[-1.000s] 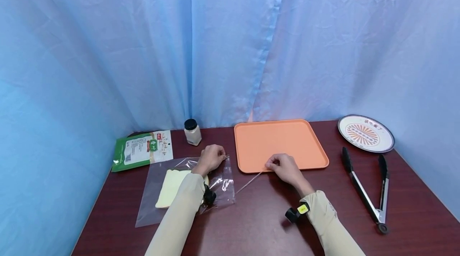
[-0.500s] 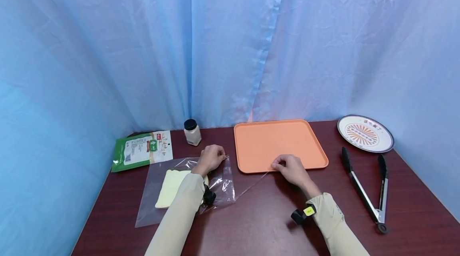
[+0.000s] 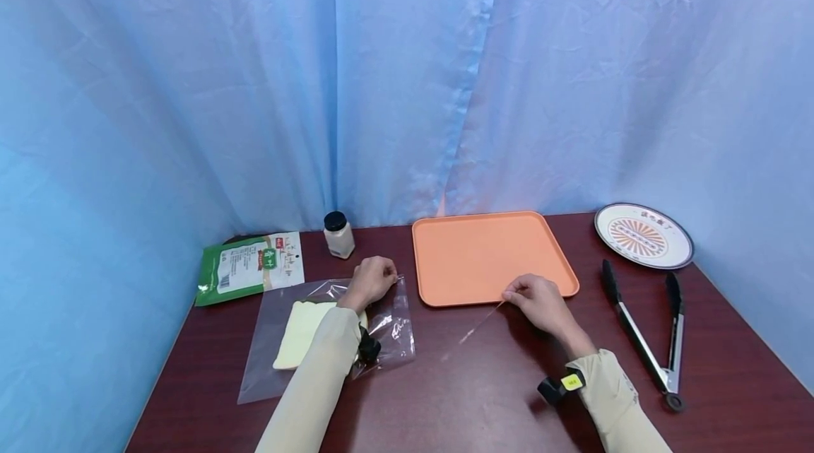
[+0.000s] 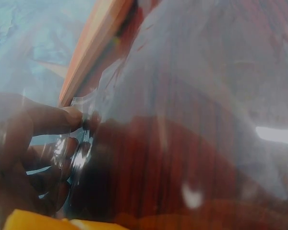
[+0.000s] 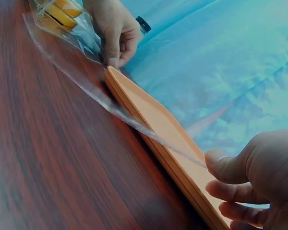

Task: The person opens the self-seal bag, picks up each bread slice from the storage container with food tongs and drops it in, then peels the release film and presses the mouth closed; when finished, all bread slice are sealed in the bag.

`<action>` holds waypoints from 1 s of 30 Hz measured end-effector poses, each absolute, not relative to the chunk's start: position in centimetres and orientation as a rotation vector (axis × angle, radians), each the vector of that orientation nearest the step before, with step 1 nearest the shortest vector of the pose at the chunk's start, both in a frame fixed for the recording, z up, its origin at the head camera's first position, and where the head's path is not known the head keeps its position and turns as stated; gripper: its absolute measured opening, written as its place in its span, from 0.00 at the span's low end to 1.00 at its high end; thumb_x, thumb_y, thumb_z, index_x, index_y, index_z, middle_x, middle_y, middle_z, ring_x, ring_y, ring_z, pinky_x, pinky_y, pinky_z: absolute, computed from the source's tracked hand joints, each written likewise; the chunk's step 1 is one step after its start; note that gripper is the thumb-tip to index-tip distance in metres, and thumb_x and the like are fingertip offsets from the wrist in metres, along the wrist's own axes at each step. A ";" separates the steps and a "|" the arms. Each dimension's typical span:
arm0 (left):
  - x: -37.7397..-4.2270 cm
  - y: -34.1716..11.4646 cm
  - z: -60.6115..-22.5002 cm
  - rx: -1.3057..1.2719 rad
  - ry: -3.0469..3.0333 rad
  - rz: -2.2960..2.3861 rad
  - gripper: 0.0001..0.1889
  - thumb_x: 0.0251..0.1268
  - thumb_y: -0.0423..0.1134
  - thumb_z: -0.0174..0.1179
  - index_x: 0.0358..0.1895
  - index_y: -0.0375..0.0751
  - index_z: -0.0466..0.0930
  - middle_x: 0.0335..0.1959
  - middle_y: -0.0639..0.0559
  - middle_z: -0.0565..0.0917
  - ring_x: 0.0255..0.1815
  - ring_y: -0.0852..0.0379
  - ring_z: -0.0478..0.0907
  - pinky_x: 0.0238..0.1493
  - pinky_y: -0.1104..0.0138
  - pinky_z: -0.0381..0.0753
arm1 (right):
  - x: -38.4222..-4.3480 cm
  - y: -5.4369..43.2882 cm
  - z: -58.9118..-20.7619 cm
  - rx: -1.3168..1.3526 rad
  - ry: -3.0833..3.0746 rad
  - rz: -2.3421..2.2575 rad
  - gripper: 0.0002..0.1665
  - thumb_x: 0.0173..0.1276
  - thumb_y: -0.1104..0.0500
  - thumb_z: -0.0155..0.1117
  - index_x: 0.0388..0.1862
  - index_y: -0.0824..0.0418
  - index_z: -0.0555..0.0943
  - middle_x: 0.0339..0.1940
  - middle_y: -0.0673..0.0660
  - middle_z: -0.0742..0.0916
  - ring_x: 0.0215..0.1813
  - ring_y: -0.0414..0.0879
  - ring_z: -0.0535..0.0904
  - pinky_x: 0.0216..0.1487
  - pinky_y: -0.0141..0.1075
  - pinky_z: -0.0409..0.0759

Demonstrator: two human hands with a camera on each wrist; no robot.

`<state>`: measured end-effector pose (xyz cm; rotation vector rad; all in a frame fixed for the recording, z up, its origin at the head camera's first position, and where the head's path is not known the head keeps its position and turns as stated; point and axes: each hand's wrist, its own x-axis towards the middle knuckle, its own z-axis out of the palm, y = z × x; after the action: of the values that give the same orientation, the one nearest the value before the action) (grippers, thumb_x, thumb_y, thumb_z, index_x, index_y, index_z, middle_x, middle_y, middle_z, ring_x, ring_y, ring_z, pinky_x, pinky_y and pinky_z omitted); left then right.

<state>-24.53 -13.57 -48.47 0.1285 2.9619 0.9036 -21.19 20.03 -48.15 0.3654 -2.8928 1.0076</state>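
Observation:
My left hand (image 3: 372,280) pinches the upper right corner of a clear plastic bag (image 3: 397,329) lying on the table. Inside the bag is a pale, square slice of bread (image 3: 299,340), partly hidden under my left forearm. Between the thumb and index finger of my right hand (image 3: 537,303), at the tray's front edge, is one end of a thin clear plastic strip (image 5: 98,97). The strip slants down to the left, and its far end stands a little apart from the bag's right edge in the head view. The left wrist view shows the fingertips on the bag's edge (image 4: 81,143).
An orange tray (image 3: 490,255) lies at the back middle. To the right are a patterned plate (image 3: 644,235) and black-tipped metal tongs (image 3: 642,343), spread apart. A green-and-white packet (image 3: 251,268) and a black-lidded jar (image 3: 339,235) stand back left, before a blue curtain (image 3: 407,85).
My right hand has moved right, drawing the strip along. The strip's far end, earlier at the bag's lower right corner, has come away from it. My left hand stays on the bag.

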 end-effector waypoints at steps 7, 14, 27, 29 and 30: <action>-24.5 -13.7 -48.6 0.122 2.967 0.915 0.07 0.67 0.34 0.63 0.30 0.43 0.86 0.32 0.50 0.85 0.32 0.56 0.76 0.39 0.65 0.75 | -20.2 22.1 -47.8 0.327 -2.861 0.942 0.03 0.66 0.59 0.70 0.32 0.55 0.86 0.32 0.52 0.88 0.36 0.42 0.82 0.39 0.34 0.78; -24.6 -13.6 -48.8 0.122 2.975 0.908 0.07 0.66 0.34 0.63 0.29 0.43 0.85 0.29 0.52 0.83 0.30 0.57 0.75 0.36 0.66 0.73 | -19.1 24.2 -48.1 0.272 -2.868 0.887 0.04 0.66 0.57 0.71 0.31 0.54 0.86 0.26 0.49 0.87 0.27 0.31 0.73 0.31 0.28 0.71; -24.4 -13.7 -48.3 0.139 2.946 0.900 0.08 0.68 0.36 0.63 0.29 0.44 0.84 0.27 0.51 0.83 0.27 0.58 0.75 0.33 0.67 0.73 | -18.2 26.3 -49.1 0.100 -2.866 0.811 0.06 0.63 0.58 0.70 0.28 0.58 0.85 0.20 0.50 0.84 0.23 0.36 0.71 0.26 0.29 0.66; -24.4 -13.7 -48.2 0.141 2.942 0.899 0.07 0.67 0.36 0.63 0.29 0.43 0.85 0.27 0.51 0.83 0.27 0.58 0.75 0.32 0.68 0.72 | -18.1 26.5 -49.1 0.083 -2.878 0.811 0.06 0.64 0.58 0.70 0.29 0.59 0.85 0.20 0.49 0.83 0.22 0.37 0.70 0.26 0.29 0.65; -24.4 -13.7 -48.1 0.140 2.936 0.900 0.07 0.67 0.36 0.63 0.29 0.43 0.85 0.27 0.51 0.83 0.27 0.58 0.75 0.31 0.68 0.72 | -18.0 26.5 -49.1 0.081 -2.881 0.812 0.06 0.64 0.58 0.70 0.29 0.59 0.85 0.19 0.49 0.82 0.22 0.37 0.69 0.25 0.29 0.65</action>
<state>-24.40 -13.66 -48.10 0.1404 2.9362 0.9001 -18.01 26.52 -49.13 0.0810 -2.8807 0.8119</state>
